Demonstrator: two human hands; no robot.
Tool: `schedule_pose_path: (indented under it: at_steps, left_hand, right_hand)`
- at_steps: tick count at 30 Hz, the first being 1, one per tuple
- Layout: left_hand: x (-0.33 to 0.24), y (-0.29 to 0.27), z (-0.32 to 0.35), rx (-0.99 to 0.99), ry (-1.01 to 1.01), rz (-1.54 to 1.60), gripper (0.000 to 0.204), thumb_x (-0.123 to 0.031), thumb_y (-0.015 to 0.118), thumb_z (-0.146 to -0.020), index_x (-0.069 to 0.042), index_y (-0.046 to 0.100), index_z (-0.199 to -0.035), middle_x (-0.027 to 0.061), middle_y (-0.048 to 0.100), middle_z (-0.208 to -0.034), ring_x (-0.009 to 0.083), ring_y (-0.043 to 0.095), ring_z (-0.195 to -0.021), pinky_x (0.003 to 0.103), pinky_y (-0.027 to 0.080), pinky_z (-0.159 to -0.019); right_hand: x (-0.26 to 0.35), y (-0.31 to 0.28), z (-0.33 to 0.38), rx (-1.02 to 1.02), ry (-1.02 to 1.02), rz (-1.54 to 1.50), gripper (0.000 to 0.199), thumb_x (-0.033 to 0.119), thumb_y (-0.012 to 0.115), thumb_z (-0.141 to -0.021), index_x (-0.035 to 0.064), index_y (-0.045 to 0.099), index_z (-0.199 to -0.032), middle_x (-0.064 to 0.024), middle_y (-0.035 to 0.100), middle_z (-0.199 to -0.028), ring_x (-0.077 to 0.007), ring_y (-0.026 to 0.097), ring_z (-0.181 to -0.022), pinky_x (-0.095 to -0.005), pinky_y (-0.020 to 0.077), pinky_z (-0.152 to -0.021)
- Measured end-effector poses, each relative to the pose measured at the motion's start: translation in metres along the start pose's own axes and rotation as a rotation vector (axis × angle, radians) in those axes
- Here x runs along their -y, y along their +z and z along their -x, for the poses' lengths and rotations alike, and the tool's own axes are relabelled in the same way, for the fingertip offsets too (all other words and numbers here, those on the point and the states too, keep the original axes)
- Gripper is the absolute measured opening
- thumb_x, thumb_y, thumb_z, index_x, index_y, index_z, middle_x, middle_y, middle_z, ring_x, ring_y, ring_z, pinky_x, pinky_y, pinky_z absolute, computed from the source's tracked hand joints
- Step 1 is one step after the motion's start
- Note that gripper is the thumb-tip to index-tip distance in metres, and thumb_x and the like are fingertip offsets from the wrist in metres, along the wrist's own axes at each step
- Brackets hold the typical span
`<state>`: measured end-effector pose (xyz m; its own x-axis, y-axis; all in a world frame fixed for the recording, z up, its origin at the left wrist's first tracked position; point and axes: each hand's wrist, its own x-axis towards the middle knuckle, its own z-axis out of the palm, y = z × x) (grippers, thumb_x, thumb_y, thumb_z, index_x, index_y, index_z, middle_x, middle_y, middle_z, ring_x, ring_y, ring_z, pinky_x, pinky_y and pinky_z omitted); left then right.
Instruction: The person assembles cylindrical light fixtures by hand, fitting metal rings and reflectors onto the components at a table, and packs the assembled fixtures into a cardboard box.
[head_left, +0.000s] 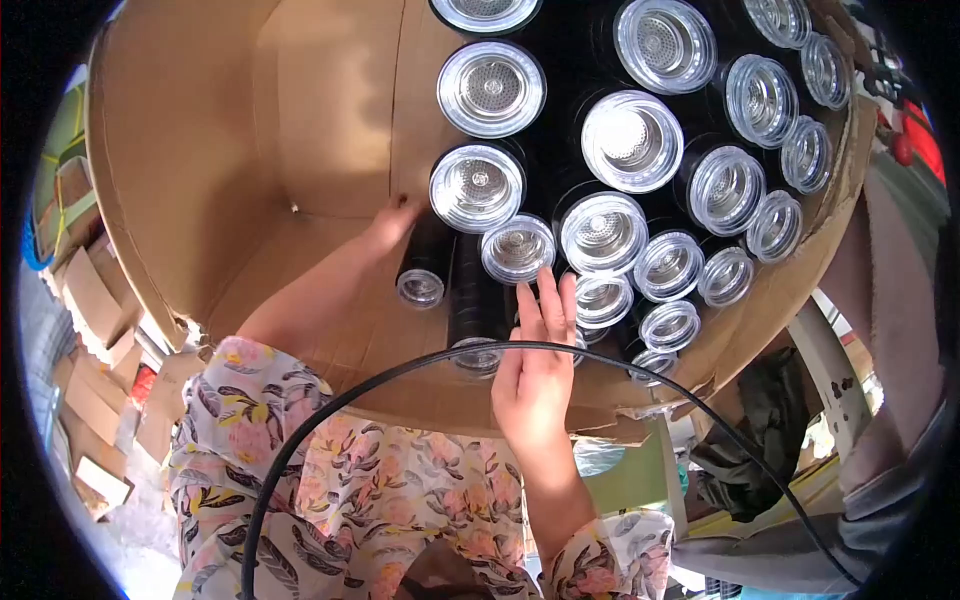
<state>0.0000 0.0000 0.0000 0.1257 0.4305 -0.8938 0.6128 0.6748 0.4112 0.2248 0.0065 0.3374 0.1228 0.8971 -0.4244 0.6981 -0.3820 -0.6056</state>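
Note:
Several black cylinders with clear, round, ribbed tops stand packed in the right part of a large cardboard box [300,110]. My right hand [540,365] is open, its fingers stretched forward, with the tips at the rim of one clear-topped cylinder [517,248]. My left hand [392,226] reaches deep into the box, beside the far end of a slim black cylinder [425,262]. Its fingers are small and partly hidden, so whether they grip that cylinder is unclear. Another slim black cylinder [475,300] leans between my two hands.
A black cable [420,358] arches across the view in front of my right wrist. The box's near edge [590,425] lies by my body. Flattened cardboard pieces [90,390] lie on the floor at left. Dark cloth [765,440] hangs at right near a grey metal frame [825,365].

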Motion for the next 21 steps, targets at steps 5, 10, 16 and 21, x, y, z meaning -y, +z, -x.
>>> schedule_pose_path:
  at_steps: [5, 10, 16, 21]
  left_hand:
    - [-0.054, -0.048, 0.079, 0.133, -0.555, 0.442, 0.071, -0.051, 0.067, -0.071, -0.007, 0.048, -0.124, 0.0135, 0.058, -0.114, 0.0281, 0.058, -0.099, 0.042, 0.045, -0.087]
    - [-0.054, -0.032, 0.062, 0.198, -0.399, 0.789, 0.064, -0.047, 0.067, -0.073, -0.008, 0.05, -0.121, 0.0133, 0.058, -0.11, 0.0258, 0.059, -0.095, 0.038, 0.048, -0.082]
    - [-0.073, -0.043, 0.107, -0.588, 0.11, 0.256, 0.052, -0.04, 0.06, -0.082, -0.003, 0.051, -0.116, 0.0115, 0.06, -0.103, 0.021, 0.056, -0.093, 0.031, 0.044, -0.083]
    - [-0.094, -0.053, 0.196, -0.329, -0.114, 0.657, 0.031, -0.03, 0.058, -0.086, -0.004, 0.052, -0.102, 0.004, 0.056, -0.091, 0.0118, 0.053, -0.083, 0.028, 0.042, -0.078]
  right_hand:
    - [0.014, -0.002, 0.021, -0.031, -0.061, -0.108, 0.043, -0.006, 0.05, -0.073, -0.005, 0.054, -0.116, -0.0199, 0.05, -0.122, -0.0359, 0.048, -0.108, -0.0415, 0.0362, -0.094]
    - [0.01, -0.002, 0.051, 0.029, 0.02, -0.195, 0.04, -0.001, 0.056, -0.076, -0.0027, 0.053, -0.116, -0.0181, 0.052, -0.114, -0.0346, 0.049, -0.102, -0.042, 0.0387, -0.09]
    - [0.011, 0.013, 0.063, 0.095, -0.015, -0.093, 0.05, 0.001, 0.062, -0.073, -0.0004, 0.048, -0.121, -0.0182, 0.049, -0.121, -0.0357, 0.047, -0.111, -0.043, 0.0373, -0.095]
    - [0.001, 0.029, 0.052, 0.123, -0.07, 0.05, 0.057, 0.009, 0.063, -0.073, 0.004, 0.044, -0.126, -0.0151, 0.043, -0.13, -0.0361, 0.043, -0.117, -0.0434, 0.0373, -0.097]
